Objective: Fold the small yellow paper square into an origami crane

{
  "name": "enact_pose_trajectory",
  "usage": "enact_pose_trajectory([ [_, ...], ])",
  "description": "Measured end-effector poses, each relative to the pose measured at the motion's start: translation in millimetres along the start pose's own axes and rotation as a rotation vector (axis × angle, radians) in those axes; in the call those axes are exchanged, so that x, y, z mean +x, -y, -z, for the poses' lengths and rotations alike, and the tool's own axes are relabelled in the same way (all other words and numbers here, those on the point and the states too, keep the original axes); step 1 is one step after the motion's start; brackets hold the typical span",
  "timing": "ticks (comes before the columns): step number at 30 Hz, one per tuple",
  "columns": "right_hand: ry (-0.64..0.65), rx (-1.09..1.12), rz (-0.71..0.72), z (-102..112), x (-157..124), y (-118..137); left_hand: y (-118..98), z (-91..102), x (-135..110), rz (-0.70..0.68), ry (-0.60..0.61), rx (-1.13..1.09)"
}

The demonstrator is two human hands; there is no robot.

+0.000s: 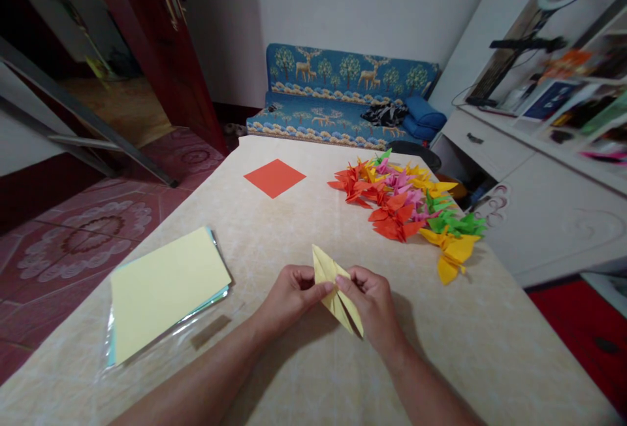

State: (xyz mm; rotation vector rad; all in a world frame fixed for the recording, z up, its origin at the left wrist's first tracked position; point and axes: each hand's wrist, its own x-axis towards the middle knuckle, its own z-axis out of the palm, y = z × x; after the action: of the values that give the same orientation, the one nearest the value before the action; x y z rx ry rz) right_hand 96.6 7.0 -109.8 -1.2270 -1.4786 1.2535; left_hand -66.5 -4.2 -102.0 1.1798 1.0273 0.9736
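Note:
Between my hands, just above the table, is a pale yellow origami paper (325, 270) folded into a narrow diamond. A slit runs up its lower half, splitting it into two points. My left hand (292, 295) pinches its left edge, the thumb lying on the front. From the right side my right hand (369, 298) grips it, thumb pressed near the middle crease. Both hands are closed on the paper; the fingertips behind it are hidden. Beyond them on the table lie a flat red paper square (275, 178) and a cluster of folded paper cranes (394, 217) in red, pink, orange and green.
At the left, a stack of yellow and blue-green paper (169, 285) rests on a clear plastic sleeve, with a brown strip (210, 332) beside it. The pale tablecloth (274, 236) covers the table. A blue patterned sofa (337, 96) stands behind, and a white cabinet (533, 191) at the right.

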Motion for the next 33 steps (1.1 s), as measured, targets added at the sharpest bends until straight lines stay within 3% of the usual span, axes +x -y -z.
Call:
enact_pose_trajectory([
  [6,-0.011,-0.018,0.012,-3.0,1.2,-1.0,1.4,2.3,-0.5,0.051,-0.030,0.039],
  [17,0.000,-0.043,-0.002,-6.0,0.6,-2.8,6.3,-0.3,2.2,0.001,-0.145,0.066],
  [23,0.044,0.074,0.018,-4.3,-0.1,0.6,8.4,1.3,3.7,-0.007,-0.235,0.006],
  [26,-0.025,0.070,0.038,-1.6,0.7,1.8,8.1,0.9,4.4,-0.059,-0.171,-0.033],
  [29,-0.088,-0.019,0.154,2.5,2.0,3.8,7.0,1.7,4.5,-0.166,-0.115,0.039],
  [33,-0.146,-0.265,0.438,9.4,3.0,6.0,7.3,7.4,5.1,-0.294,-0.178,0.179],
])
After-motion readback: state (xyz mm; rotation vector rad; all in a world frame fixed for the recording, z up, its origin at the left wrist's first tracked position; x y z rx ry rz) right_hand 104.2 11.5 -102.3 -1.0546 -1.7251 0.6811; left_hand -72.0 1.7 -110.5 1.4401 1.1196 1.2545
